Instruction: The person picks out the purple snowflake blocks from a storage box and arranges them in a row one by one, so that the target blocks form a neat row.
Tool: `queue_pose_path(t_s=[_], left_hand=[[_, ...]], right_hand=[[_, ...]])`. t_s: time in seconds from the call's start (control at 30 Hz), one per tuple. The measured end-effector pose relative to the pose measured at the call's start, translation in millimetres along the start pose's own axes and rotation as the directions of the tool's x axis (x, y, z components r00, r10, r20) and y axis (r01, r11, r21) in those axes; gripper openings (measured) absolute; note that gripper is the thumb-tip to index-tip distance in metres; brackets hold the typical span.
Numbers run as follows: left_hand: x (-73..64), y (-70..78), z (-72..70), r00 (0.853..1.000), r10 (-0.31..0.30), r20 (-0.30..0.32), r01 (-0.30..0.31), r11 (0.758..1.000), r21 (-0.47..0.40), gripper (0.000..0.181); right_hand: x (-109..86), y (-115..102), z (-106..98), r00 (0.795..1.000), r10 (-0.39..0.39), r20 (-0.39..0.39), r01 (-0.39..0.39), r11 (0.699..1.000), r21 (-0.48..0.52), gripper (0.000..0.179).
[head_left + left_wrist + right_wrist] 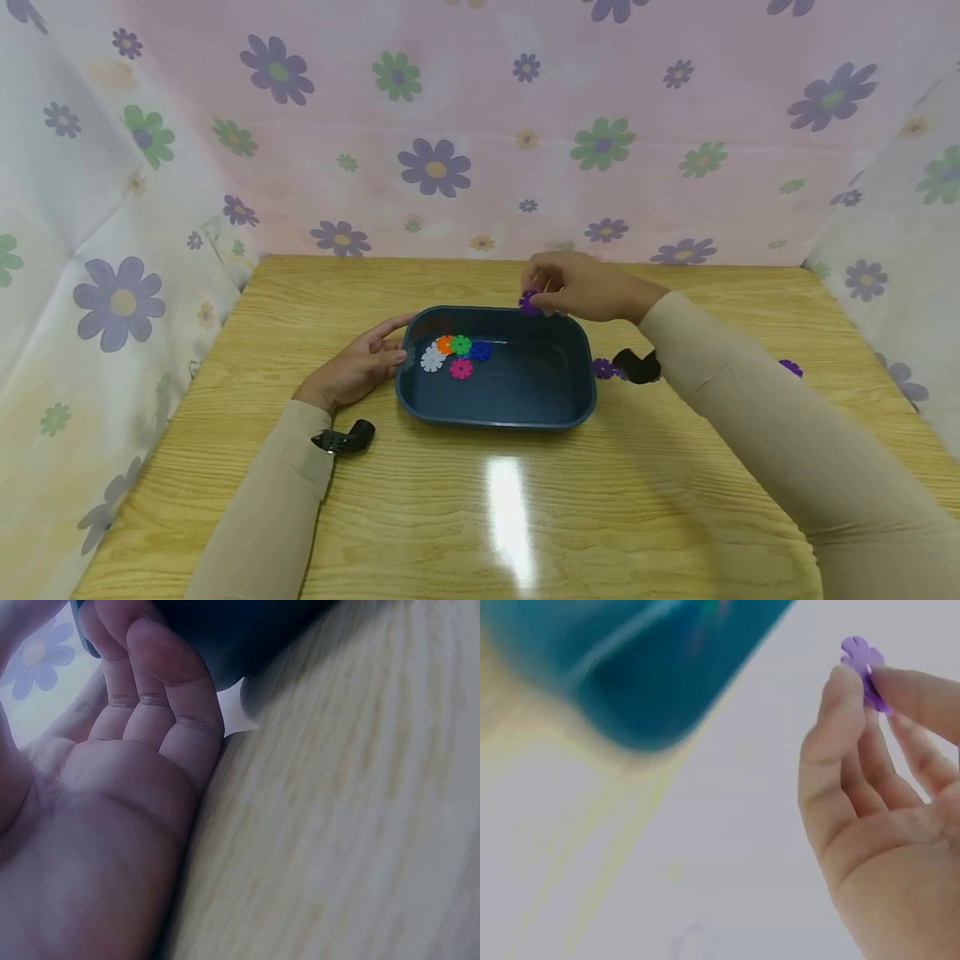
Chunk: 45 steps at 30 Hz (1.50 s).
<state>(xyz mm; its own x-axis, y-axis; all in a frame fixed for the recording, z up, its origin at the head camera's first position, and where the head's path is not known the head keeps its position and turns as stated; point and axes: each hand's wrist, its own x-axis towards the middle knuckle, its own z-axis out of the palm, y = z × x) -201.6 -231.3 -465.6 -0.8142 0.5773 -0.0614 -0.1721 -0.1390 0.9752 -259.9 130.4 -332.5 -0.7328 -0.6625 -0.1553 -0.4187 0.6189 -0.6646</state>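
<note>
A dark blue plastic basin [495, 408] stands on the wooden table. My left hand [360, 367] holds its left end, thumb at the rim and fingers along the outside; in the left wrist view the fingers [176, 660] bend against the basin wall. Over the far rim, my right hand [573, 283] pinches a purple snowflake disc [528, 302] between thumb and fingertips. The right wrist view shows this purple disc [866, 671] tilted, away from the basin [652, 712]. Inside the basin's left half lie several discs: white [432, 359], orange [446, 344], green [461, 344], blue [481, 351] and pink [461, 368].
More purple discs lie on the table right of the basin, one [602, 368] near its wall and another [791, 367] beyond the right sleeve, which partly hides the row. Black wrist cameras [348, 437] jut from both sleeves. Flowered cloth [510, 208] encloses the table's back and sides.
</note>
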Motion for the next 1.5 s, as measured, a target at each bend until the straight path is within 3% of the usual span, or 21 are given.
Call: queue_pose_path(t_s=[0.1, 0.23, 0.43, 0.63, 0.83, 1.0, 1.13, 1.33, 1.5], left_hand=[[-1.0, 0.0, -0.7, 1.000, -0.002, -0.008, 0.002, 1.000, 0.000, 0.063], [-1.3, -1.5, -2.5, 1.000, 0.000, -0.013, 0.000, 1.000, 0.003, 0.064], [-0.8, -2.1, -3.1, 1.000, -0.003, -0.010, 0.003, 1.000, 0.007, 0.064], [0.7, -1.1, -0.9, 1.000, -0.010, -0.004, 0.010, 1.000, -0.006, 0.064], [1.0, -0.7, 1.2, 1.000, -0.018, -0.010, 0.018, 1.000, -0.001, 0.061], [-0.8, -0.8, 2.0, 0.999, -0.035, -0.021, 0.036, 0.999, 0.016, 0.057], [-1.1, -1.4, 1.6, 0.999, -0.034, -0.024, 0.034, 0.999, -0.003, 0.059], [-0.7, 0.9, 1.7, 0.999, -0.034, -0.023, 0.034, 0.999, -0.025, 0.062], [-0.6, 2.1, 2.2, 0.999, -0.030, -0.019, 0.029, 0.999, -0.027, 0.062]], right_hand=[[-22.2, 25.3, -18.9, 0.990, 0.067, -0.126, -0.064, 0.998, 0.028, 0.012], [-56.0, 60.0, -38.5, 0.959, 0.166, -0.231, -0.158, 0.986, 0.054, 0.019], [-112.8, 110.8, -52.9, 0.890, 0.285, -0.356, -0.298, 0.954, 0.020, 0.035], [-165.1, 155.1, -53.8, 0.829, 0.368, -0.422, -0.389, 0.920, 0.038, 0.041], [-206.3, 190.8, -54.8, 0.781, 0.460, -0.423, -0.481, 0.874, 0.063, 0.049], [-227.3, 215.6, -49.4, 0.731, 0.534, -0.425, -0.542, 0.833, 0.114, 0.051], [-238.2, 231.6, -41.7, 0.698, 0.556, -0.452, -0.557, 0.817, 0.146, 0.048], [-250.3, 247.8, -35.5, 0.664, 0.584, -0.466, -0.577, 0.797, 0.177, 0.046], [-258.6, 258.0, -33.9, 0.659, 0.607, -0.444, -0.570, 0.788, 0.232, 0.049]])
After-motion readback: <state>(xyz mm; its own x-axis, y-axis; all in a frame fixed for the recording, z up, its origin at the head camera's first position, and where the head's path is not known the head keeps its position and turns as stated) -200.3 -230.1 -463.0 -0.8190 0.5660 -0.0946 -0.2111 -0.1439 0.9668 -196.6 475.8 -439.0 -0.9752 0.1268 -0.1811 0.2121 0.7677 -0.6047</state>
